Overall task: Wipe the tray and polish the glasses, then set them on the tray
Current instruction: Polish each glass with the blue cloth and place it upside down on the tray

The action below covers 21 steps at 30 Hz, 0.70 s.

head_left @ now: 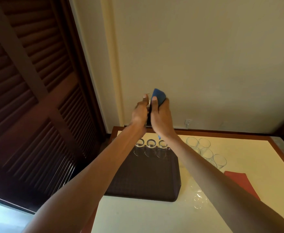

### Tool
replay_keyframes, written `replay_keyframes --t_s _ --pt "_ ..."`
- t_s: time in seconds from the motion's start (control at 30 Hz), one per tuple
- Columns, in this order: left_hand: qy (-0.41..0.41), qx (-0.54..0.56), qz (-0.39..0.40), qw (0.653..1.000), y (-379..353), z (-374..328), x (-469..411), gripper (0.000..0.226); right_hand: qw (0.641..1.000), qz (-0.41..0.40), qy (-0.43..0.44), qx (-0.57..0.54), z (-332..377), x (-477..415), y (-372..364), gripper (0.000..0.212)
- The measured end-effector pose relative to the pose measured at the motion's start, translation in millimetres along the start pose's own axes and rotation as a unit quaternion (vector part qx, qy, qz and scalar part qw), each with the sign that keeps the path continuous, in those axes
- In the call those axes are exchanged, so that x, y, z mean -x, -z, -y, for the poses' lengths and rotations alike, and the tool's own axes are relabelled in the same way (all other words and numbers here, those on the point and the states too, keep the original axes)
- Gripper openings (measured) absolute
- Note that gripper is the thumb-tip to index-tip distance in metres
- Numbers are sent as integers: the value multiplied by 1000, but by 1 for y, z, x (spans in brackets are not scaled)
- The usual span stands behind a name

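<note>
We see both arms stretched forward and raised, the hands meeting in front of the pale wall (205,56), well above the table (154,216). The left hand (140,111) is wrapped round a clear glass (148,98), of which only a sliver shows between the two hands. The right hand (161,118) clutches a blue cloth (159,96), thumb on its near side, and holds it against the top of that glass. A small end of the cloth hangs below the right wrist. Whether the cloth goes inside the glass or only covers its rim we cannot tell, since the hands hide it. Below them a dark brown tray (146,179) lies flat on the table, and along its far edge three glasses (150,145) stand in a row, close beside one another. To the right of the tray, on the bare tabletop, a cluster of glasses (205,148) stands bunched together, partly behind the right forearm. Nearer to us on that side a red sheet (242,182) lies flat by the table's edge. A dark louvred door (28,98) fills the left, and a wall socket (188,121) sits just above the table's far rim.
</note>
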<state>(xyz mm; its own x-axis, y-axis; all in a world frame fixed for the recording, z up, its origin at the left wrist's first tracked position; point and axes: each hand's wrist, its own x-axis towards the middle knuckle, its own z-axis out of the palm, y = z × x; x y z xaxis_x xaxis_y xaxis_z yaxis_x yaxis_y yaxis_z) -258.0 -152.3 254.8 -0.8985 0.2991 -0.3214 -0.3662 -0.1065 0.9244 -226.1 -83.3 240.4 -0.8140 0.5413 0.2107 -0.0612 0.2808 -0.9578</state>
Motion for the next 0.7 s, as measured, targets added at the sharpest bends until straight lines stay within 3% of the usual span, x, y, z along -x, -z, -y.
replay_keyframes --t_s 0.07,0.17,0.3,0.43,0.57,0.63,0.7 --pt "-14 -14 8 1000 -3 1 3 53 999 -15 -28 4 4 -13 7 47" --pt "-16 -41 16 999 -8 0 7 68 983 -7 -166 -75 3 -33 12 68" --pt "9 -40 -5 999 -7 -6 8 66 957 35 -253 -134 -5 -17 4 70" --pt "-4 -26 -14 1000 -3 -8 6 66 984 59 -160 -42 -10 21 1 66" --pt "-29 -15 -3 999 -3 -3 10 55 1000 16 -13 -2 -4 23 0 38" --pt "-18 7 5 1000 -3 -1 14 52 1000 -2 15 15 4 13 3 34" --pt "-24 -4 19 1000 -3 2 20 54 999 -31 -10 35 11 2 10 41"
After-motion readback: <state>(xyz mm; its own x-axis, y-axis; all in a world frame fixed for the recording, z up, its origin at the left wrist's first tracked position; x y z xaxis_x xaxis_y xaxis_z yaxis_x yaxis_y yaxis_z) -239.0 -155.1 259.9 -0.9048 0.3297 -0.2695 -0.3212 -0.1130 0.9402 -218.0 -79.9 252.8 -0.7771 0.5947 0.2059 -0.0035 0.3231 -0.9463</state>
